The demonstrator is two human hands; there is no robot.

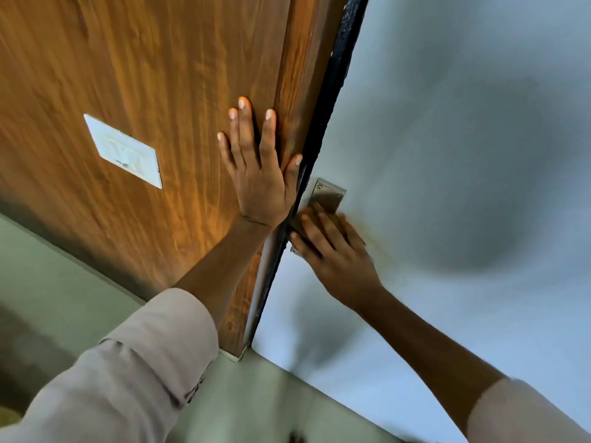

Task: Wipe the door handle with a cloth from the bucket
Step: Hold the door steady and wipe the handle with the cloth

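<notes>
Against the wood-grain panel (144, 75), warm brown laminate with streaky vertical grain, the left hand (260, 174) lay flat, fingers (246, 129) fully spread and straight, gripping nothing, thumb at the panel's edge by a black rubbery seal strip (332, 91). Left forearm was extended, beige sleeve (134, 372) cuffed back near the elbow. A white rectangular label (123, 150) sat on the panel; its print was too blurred to read. Right of the strip was a smooth matte grey door (447, 155). On it sat the door handle (326, 195), a brushed-metal rectangular plate with screws at the corners. The right hand (335, 254) pressed on the plate's lower part, palm down, fingers loosely curved. Brownish blur sat around its fingers; I could not tell whether it was the cloth or what the fingers held.
</notes>
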